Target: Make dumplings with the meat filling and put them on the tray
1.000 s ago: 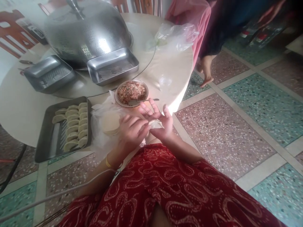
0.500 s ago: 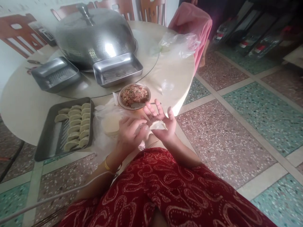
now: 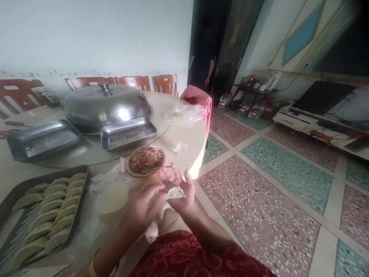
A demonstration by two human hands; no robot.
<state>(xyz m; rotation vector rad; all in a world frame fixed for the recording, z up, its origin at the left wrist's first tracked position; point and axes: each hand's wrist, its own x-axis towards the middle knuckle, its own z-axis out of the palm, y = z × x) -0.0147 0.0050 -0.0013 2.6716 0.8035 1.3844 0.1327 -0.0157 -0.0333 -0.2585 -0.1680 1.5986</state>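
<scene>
My left hand and right hand together pinched a dumpling beside the filling bowl.

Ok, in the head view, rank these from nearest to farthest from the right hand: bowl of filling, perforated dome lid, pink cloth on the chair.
1. Bowl of filling, just beyond the right hand.
2. Perforated dome lid, further back, left.
3. Pink cloth, at the table's far edge.

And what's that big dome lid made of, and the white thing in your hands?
The dome lid looks like shiny metal, probably steel: it glints and has tiny punched holes. The wrapper, pinched between left hand and right hand, looks like soft, matte dough, pale and floppy.
</scene>
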